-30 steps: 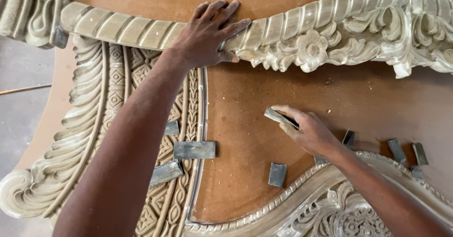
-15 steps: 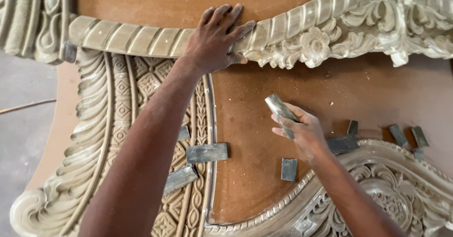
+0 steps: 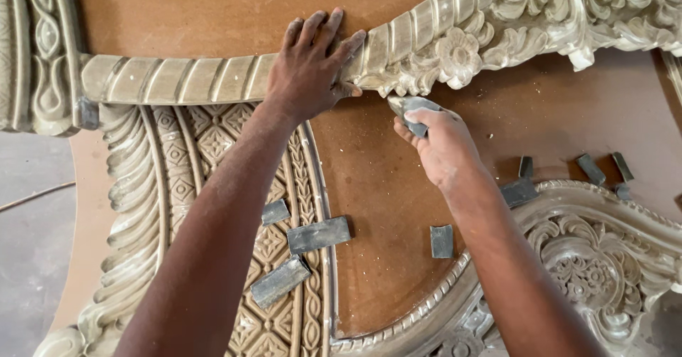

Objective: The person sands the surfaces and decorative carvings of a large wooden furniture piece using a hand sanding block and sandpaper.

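The left hand (image 3: pixel 309 62) is pressing flat, fingers spread open, on the ribbed carved moulding (image 3: pixel 213 78) that is arching across the top of the brown board (image 3: pixel 213 9). It is steadying that pale strip, gripping nothing. The right hand (image 3: pixel 440 144) is closing around a grey sanding block (image 3: pixel 412 108), and the block's tip is sitting just under the moulding's lower edge, right beside the carved flower (image 3: pixel 457 55). Whether the block is actually touching the carving there is hard to tell from this angle.

Below the arms, more grey pieces are lying loose. Three flat strips (image 3: pixel 318 234) are resting on the patterned carved panel (image 3: pixel 263 328) at the lower left, and one small piece (image 3: pixel 441 241) is sitting on the bare board between the two forearms. A few further scraps (image 3: pixel 591 169) are scattered near the scrolled ornamental frame (image 3: pixel 604 257) at the lower right. Fine dust is speckling the board around the right hand. Grey floor (image 3: pixel 28 257) is showing at the far left.
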